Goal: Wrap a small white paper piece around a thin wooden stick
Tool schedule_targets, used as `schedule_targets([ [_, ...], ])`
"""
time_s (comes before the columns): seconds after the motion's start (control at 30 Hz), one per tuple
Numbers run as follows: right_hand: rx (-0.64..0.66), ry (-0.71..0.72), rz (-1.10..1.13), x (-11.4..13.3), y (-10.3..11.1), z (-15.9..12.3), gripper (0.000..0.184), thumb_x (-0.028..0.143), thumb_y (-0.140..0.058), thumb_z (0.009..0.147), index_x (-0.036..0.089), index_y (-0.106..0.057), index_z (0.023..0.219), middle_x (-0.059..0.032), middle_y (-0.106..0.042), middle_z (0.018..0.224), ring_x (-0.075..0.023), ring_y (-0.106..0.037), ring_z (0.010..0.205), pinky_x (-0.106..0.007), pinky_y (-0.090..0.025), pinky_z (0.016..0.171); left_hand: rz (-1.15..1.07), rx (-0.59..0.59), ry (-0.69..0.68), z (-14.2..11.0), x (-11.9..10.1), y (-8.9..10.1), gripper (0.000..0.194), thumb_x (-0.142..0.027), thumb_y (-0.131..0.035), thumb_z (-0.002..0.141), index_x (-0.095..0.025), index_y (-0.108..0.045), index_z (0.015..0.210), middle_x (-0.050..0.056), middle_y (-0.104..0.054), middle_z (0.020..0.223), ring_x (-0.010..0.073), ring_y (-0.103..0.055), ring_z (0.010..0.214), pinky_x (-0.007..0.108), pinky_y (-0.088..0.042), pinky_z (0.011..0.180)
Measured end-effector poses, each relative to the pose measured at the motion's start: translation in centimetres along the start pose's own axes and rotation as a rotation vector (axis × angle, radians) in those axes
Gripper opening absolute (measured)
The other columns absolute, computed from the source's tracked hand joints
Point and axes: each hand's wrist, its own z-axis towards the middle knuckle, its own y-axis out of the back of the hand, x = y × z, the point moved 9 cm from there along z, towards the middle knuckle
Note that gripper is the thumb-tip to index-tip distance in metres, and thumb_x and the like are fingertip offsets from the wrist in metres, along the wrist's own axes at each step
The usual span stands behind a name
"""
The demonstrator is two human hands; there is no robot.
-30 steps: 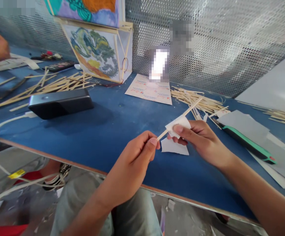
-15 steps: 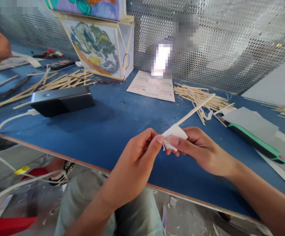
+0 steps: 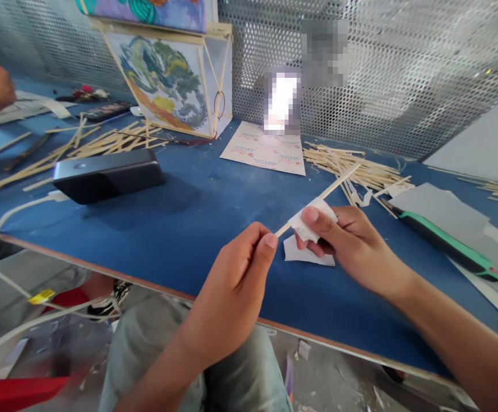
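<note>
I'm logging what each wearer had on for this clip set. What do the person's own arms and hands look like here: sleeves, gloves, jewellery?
Both hands are bare: the left hand and right hand show no gloves, and no rings or watch are visible. Both forearms are uncovered as far as the picture's lower edge, so no sleeve shows. Fingernails are short and unpainted.

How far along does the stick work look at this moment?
Done: a painted frame of sticks already stands at the back of the blue table. In hand: the left hand pinches one end of a thin stick, and the right hand wraps a folded white piece around it, as if rubbing it. Left: loose piles of sticks lie untouched on the table.
</note>
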Motion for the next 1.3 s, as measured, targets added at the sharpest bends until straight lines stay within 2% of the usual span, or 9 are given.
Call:
schedule_targets([
  [0.1, 0.038, -0.003, -0.022, -0.2, -0.1, 0.0, 0.057, 0.061, -0.054, 0.103, 0.018, -0.067, 0.068, 0.002, -0.051, 0.054, -0.0081, -0.044, 0.05, -0.025, -0.031, 0.049, 0.053, 0.019, -0.024, -0.2, -0.4, -0.1, 0.042, -0.055, -0.042, 0.109, -0.022, -0.045, 0.082, -0.008, -0.036, 0.067, 0.0077, -0.031, 0.059, 0.025, -0.029, 0.058],
  [0.27, -0.069, -0.023, -0.053, -1.3, 1.9, 0.1, 0.056, 0.064, -0.059, 0.1, 0.019, -0.068, 0.067, 0.0008, -0.053, 0.058, -0.0089, -0.043, 0.052, -0.027, -0.03, 0.049, 0.145, 0.022, -0.047, -0.1, -0.9, -0.3, 0.037, -0.049, -0.04, 0.11, -0.022, -0.048, 0.086, -0.008, -0.04, 0.067, 0.007, -0.035, 0.059, 0.025, -0.031, 0.06],
  [0.37, -0.086, -0.053, 0.004, -1.6, 1.7, 0.1, 0.056, 0.064, -0.059, 0.1, 0.019, -0.069, 0.069, 0.0018, -0.05, 0.056, -0.0089, -0.04, 0.051, -0.027, -0.029, 0.049, 0.158, 0.01, -0.046, -0.1, -0.8, -0.2, 0.037, -0.048, -0.04, 0.111, -0.022, -0.048, 0.086, -0.008, -0.039, 0.066, 0.0066, -0.035, 0.058, 0.025, -0.031, 0.06],
  [0.53, 0.143, -0.008, 0.011, -1.0, -1.2, 0.0, 0.055, 0.059, -0.056, 0.103, 0.018, -0.068, 0.069, 0.0015, -0.053, 0.056, -0.0086, -0.044, 0.052, -0.025, -0.032, 0.051, 0.202, 0.003, -0.069, -0.1, -1.0, -0.3, 0.035, -0.048, -0.039, 0.111, -0.023, -0.052, 0.09, -0.009, -0.04, 0.062, 0.0069, -0.036, 0.055, 0.026, -0.03, 0.056],
  [0.7, -0.131, -0.05, 0.027, -2.3, 2.5, 0.2, 0.056, 0.064, -0.063, 0.098, 0.019, -0.066, 0.064, 0.0012, -0.049, 0.056, -0.0102, -0.041, 0.054, -0.028, -0.029, 0.051, 0.214, -0.007, -0.058, -0.1, -0.9, -0.2, 0.035, -0.049, -0.04, 0.111, -0.023, -0.049, 0.088, -0.009, -0.039, 0.061, 0.007, -0.034, 0.055, 0.027, -0.028, 0.055],
  [0.87, 0.078, -0.059, 0.021, -2.1, 0.3, 0.4, 0.059, 0.068, -0.064, 0.094, 0.019, -0.066, 0.063, 0.0018, -0.046, 0.051, -0.0095, -0.036, 0.048, -0.029, -0.025, 0.047, 0.213, -0.011, -0.061, -0.3, -0.8, 0.1, 0.036, -0.05, -0.039, 0.111, -0.024, -0.05, 0.089, -0.009, -0.04, 0.062, 0.0073, -0.035, 0.055, 0.028, -0.028, 0.056],
  [1.07, -0.148, -0.041, 0.08, -2.5, 3.3, 0.6, 0.056, 0.063, -0.062, 0.098, 0.02, -0.061, 0.063, 0.0004, -0.05, 0.058, -0.0112, -0.039, 0.055, -0.031, -0.026, 0.054, 0.224, -0.01, -0.056, -0.3, -0.8, 0.2, 0.035, -0.05, -0.039, 0.111, -0.024, -0.05, 0.089, -0.009, -0.039, 0.061, 0.0076, -0.035, 0.054, 0.028, -0.028, 0.056],
  [1.2, -0.071, -0.05, 0.036, -2.5, 3.5, 0.4, 0.058, 0.064, -0.057, 0.101, 0.021, -0.061, 0.062, 0.0004, -0.048, 0.056, -0.0125, -0.042, 0.057, -0.031, -0.03, 0.057, 0.204, 0.004, -0.039, -0.4, -0.7, 0.2, 0.037, -0.051, -0.037, 0.111, -0.024, -0.05, 0.088, -0.009, -0.039, 0.062, 0.0081, -0.035, 0.054, 0.028, -0.029, 0.055],
  [1.3, 0.024, -0.037, -0.06, -1.7, 2.4, 0.0, 0.059, 0.062, -0.057, 0.101, 0.02, -0.061, 0.06, 0.001, -0.049, 0.054, -0.0107, -0.04, 0.052, -0.029, -0.028, 0.051, 0.229, 0.042, -0.046, -0.5, -0.9, -0.1, 0.037, -0.048, -0.037, 0.111, -0.023, -0.049, 0.086, -0.009, -0.04, 0.062, 0.0079, -0.035, 0.055, 0.028, -0.029, 0.055],
])
